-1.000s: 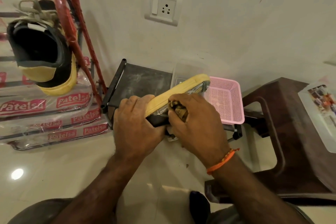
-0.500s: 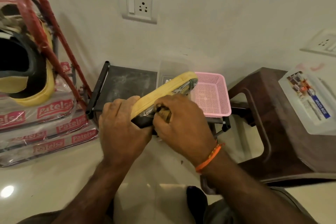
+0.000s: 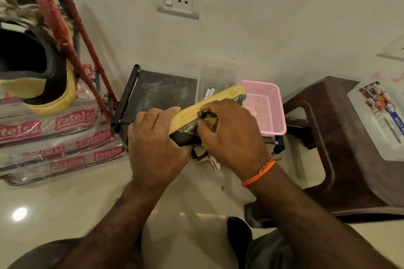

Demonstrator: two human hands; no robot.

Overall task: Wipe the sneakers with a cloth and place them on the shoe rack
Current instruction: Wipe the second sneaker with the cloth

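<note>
A black sneaker with a yellow sole (image 3: 209, 102) is held on its side in front of me, sole edge up. My left hand (image 3: 156, 140) grips its heel end. My right hand (image 3: 231, 133) holds a bunched brownish cloth (image 3: 208, 118) against the sneaker's side; most of the cloth is hidden by the fingers. Laces hang below the hands. A second black and yellow sneaker (image 3: 37, 76) sits on the red-framed shoe rack (image 3: 72, 50) at the left.
Under the hands stands a low black stand (image 3: 161, 91) with a clear box (image 3: 218, 81) and a pink mesh basket (image 3: 265, 107). A brown plastic stool (image 3: 341, 144) with a white box is at right. Wrapped "Patelsa" packs (image 3: 54, 137) lie at the left.
The camera has shifted slightly, showing more of the rack sneaker. My right hand with the cloth has slid a little along the sneaker's side. My left hand keeps its hold.
</note>
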